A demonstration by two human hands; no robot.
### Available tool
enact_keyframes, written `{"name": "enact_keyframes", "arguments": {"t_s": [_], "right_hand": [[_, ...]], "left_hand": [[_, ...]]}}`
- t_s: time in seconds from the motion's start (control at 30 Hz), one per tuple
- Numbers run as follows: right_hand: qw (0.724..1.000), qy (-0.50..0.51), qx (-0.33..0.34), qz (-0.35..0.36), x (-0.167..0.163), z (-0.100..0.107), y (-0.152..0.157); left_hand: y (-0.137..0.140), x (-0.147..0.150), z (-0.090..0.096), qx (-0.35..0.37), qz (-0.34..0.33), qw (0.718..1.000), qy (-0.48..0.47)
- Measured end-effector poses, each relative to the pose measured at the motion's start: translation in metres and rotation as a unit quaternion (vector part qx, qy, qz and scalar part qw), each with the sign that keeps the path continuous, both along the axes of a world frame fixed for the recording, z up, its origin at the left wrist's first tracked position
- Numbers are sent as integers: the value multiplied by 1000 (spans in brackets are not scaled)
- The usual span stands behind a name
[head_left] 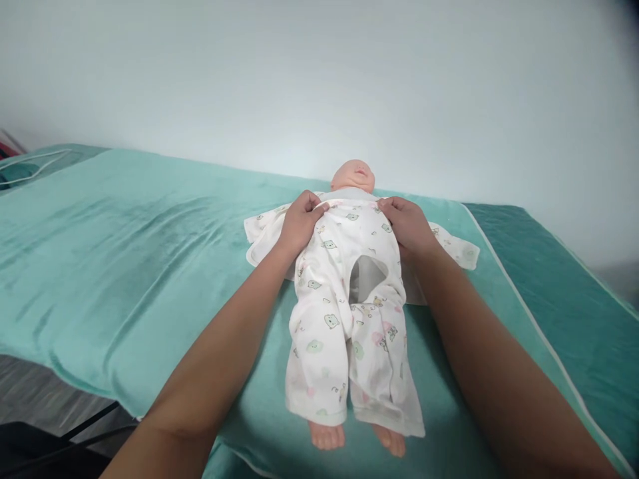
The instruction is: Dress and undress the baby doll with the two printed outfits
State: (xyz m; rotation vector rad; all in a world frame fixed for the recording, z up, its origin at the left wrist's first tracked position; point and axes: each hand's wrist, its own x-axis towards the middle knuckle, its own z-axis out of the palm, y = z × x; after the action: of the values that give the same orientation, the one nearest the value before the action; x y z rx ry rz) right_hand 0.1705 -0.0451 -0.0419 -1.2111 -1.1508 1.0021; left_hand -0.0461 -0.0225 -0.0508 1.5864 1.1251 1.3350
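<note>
A baby doll [353, 176] lies on its back, head toward the wall and feet toward me. White baby pants [324, 319] printed with small green and pink figures cover its legs and reach high up its trunk; an opening shows at the crotch. My left hand [302, 223] pinches the waistband at its left side. At the right side of the same waistband, my right hand [407, 223] is closed on the cloth. A matching printed shirt [456, 247] lies spread under the doll, sleeves out to both sides. The doll's bare feet stick out of the pant legs.
A teal blanket [150, 266] with soft folds covers the bed or table under the doll. Darker green cloth [564, 286] shows on the right. Behind stands a plain pale wall [319, 80]. Grey floor [40, 392] and a dark object [34, 452] appear at lower left.
</note>
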Motion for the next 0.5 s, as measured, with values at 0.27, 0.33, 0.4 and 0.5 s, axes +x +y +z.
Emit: {"name": "enact_keyframes", "arguments": {"t_s": [0.27, 0.33, 0.4, 0.5], "right_hand": [[997, -61, 3, -55, -3, -7, 4], [998, -57, 1, -34, -2, -5, 1], [998, -61, -3, 0, 1, -1, -4], [990, -124, -6, 61, 11, 7, -13]], "left_hand": [[12, 5, -1, -26, 9, 999, 20], [11, 4, -3, -5, 26, 999, 35], [9, 2, -6, 16, 41, 997, 62], [5, -4, -6, 35, 46, 991, 123]]}}
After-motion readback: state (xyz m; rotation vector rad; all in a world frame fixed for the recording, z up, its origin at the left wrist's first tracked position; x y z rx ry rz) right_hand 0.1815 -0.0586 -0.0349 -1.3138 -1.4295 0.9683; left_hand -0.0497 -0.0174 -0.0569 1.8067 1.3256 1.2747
